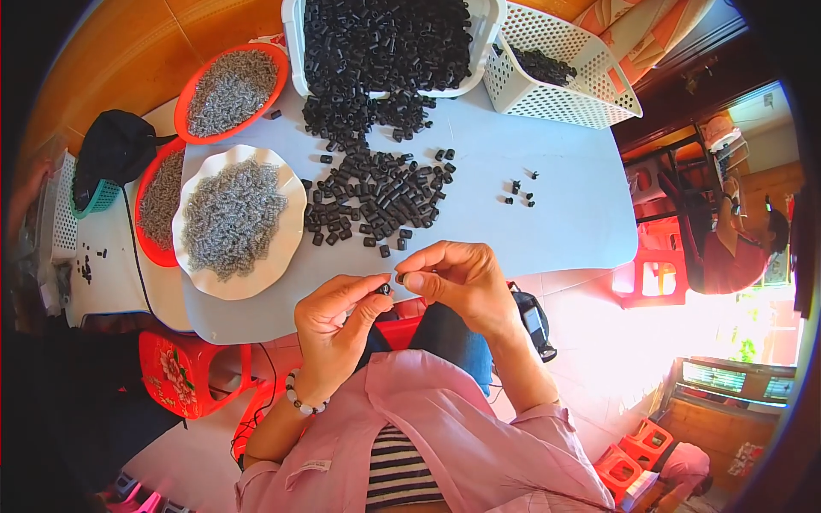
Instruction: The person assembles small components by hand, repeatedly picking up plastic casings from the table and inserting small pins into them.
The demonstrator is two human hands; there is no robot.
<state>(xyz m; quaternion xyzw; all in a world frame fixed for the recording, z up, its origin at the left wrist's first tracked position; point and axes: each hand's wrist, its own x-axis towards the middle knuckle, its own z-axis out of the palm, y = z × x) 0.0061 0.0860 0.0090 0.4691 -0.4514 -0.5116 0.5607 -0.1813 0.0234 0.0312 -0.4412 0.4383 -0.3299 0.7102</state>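
Note:
In front of my chest, just off the table's near edge, both hands work close together. My left hand [338, 321] pinches a small black plastic part [384, 290] between thumb and fingertips. Close beside it, my right hand [457, 284] has its thumb and index finger pressed together on a tiny dark piece [399, 278], too small to make out. Beyond my hands lies a loose pile of short black plastic parts [376, 197]. To the left, a cream scalloped plate [292, 209] holds a heap of small silvery springs [235, 218].
A white tub [295, 51] heaped with black parts stands at the back, spilling onto the table [564, 214]. Right of it is a white perforated basket [556, 103]. Red plates [181, 115] of springs sit left. Several small black pieces [516, 186] lie right. A red stool [175, 372] stands below.

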